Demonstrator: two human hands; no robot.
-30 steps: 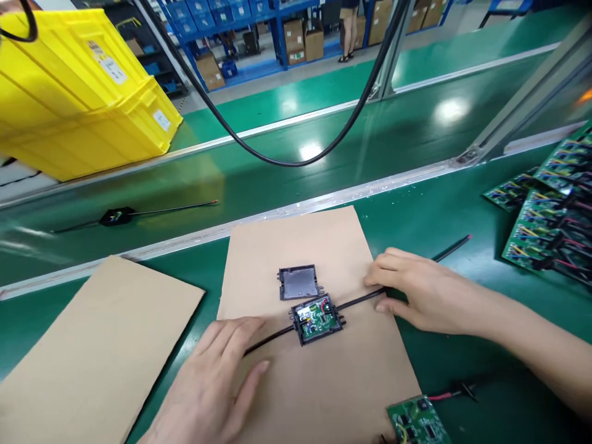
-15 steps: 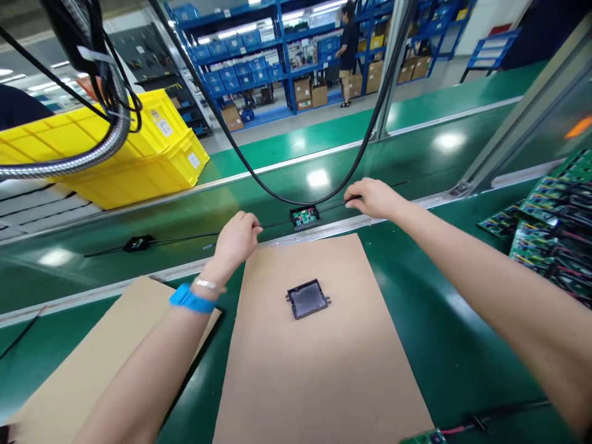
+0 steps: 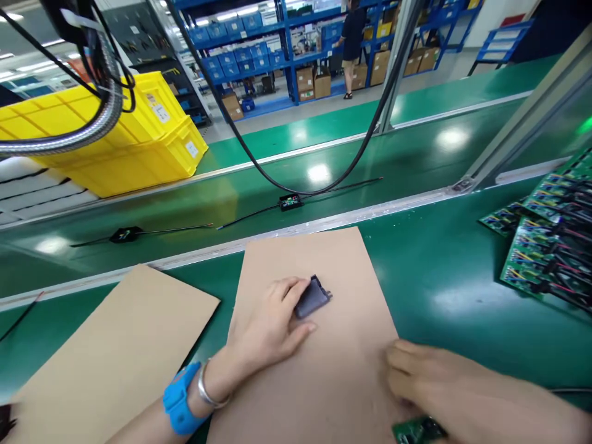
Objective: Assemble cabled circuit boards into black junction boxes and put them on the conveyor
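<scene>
My left hand (image 3: 272,324) rests on the middle cardboard sheet (image 3: 333,382) and grips a small black plastic cover (image 3: 314,297), tilting it up off the sheet. My right hand (image 3: 430,382) is low at the front right, fingers curled over a green circuit board (image 3: 414,430) at the bottom edge; I cannot tell if it is lifted. On the green conveyor belt (image 3: 416,154) beyond the rail lies an open black box with a green board and black leads (image 3: 290,201). A second such unit (image 3: 124,234) lies further left on the belt.
Another cardboard sheet (image 3: 106,345) lies to the left. A pile of green circuit boards with wires (image 3: 546,234) sits at the right. Yellow crates (image 3: 115,135) stand beyond the belt. A black cable (image 3: 296,185) hangs in a loop over it. A person stands at far blue shelves.
Both hands let go of the wired box on the belt and drew back. The left hand took hold of the black cover; the right dropped to the circuit board at the front.
</scene>
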